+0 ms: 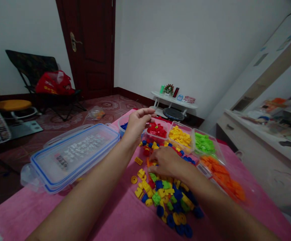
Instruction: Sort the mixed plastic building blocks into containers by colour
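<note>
My left hand [140, 121] hovers by the tub of red building blocks [156, 130], its fingers stretched out and nothing visible in them. A container of blue blocks [124, 126] is partly hidden behind that wrist. My right hand [164, 160] reaches down over a mixed pile of building blocks [160, 192], with thumb and fingers closed around an orange block [148, 163]. Yellow, blue, green and red pieces, some of them round wheels, lie below and around this hand. Its palm hides part of the pile.
Beyond the pile stand tubs of yellow blocks [180, 135] and green blocks [204, 143]; orange blocks [222, 175] fill another at right. A clear, blue-edged lidded box [75, 155] lies left on the pink tablecloth [112, 214]. Farther off are a low white shelf [174, 99] and a folding chair [34, 63].
</note>
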Tool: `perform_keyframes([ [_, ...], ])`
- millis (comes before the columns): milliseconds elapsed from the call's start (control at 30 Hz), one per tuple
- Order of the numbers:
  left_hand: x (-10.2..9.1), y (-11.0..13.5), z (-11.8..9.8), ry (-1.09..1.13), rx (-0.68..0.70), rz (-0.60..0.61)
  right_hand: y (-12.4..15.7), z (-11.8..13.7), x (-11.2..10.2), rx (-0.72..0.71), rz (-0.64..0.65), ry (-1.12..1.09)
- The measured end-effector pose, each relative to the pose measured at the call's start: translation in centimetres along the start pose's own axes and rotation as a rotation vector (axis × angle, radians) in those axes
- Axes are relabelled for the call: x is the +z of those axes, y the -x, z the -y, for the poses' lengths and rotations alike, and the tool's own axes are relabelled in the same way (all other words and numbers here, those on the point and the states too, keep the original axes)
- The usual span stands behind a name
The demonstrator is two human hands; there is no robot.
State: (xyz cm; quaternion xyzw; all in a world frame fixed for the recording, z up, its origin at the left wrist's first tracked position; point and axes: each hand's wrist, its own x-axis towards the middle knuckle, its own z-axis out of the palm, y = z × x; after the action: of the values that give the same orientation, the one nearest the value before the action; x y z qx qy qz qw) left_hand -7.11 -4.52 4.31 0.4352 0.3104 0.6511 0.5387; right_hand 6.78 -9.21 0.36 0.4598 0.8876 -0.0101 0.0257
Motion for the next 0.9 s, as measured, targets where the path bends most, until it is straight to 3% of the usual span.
perform_keyframes([
  [100, 0.0, -0.1, 0.8, -0.041, 0.005, 0.002, 2.0, -0.7, -0.1, 0.075, -0.109, -0.111],
  [233, 0.1, -0.5, 3.8, -0.136, 0.029, -0.005, 4.7, -0.4, 1.9, 0.138, -0.366, -0.321],
  [433, 1.8, -3.4, 9.3, -0.462, 0.129, 0.078, 8.3, 1.7, 5.3, 0.03, -0.67, -0.485],
  [533, 3.2, -6.7, 10.4, -0.824, 0.229, 0.181, 9.0, 2.4, 5.6, -0.015, -0.715, -0.539],
  [633, 4.1, -10.2, 11.1, -1.312, 0.262, 0.36, 9.1, 2.7, 5.3, -0.064, -0.726, -0.58],
  [767, 4.2, -13.2, 12.2, -1.499, 0.21, 0.471, 9.2, 2.6, 5.0, -0.07, -0.756, -0.607],
  [900, 4.0, -13.8, 13.3, -1.573, 0.187, 0.502, 9.2, 2.4, 5.0, -0.052, -0.778, -0.618],
])
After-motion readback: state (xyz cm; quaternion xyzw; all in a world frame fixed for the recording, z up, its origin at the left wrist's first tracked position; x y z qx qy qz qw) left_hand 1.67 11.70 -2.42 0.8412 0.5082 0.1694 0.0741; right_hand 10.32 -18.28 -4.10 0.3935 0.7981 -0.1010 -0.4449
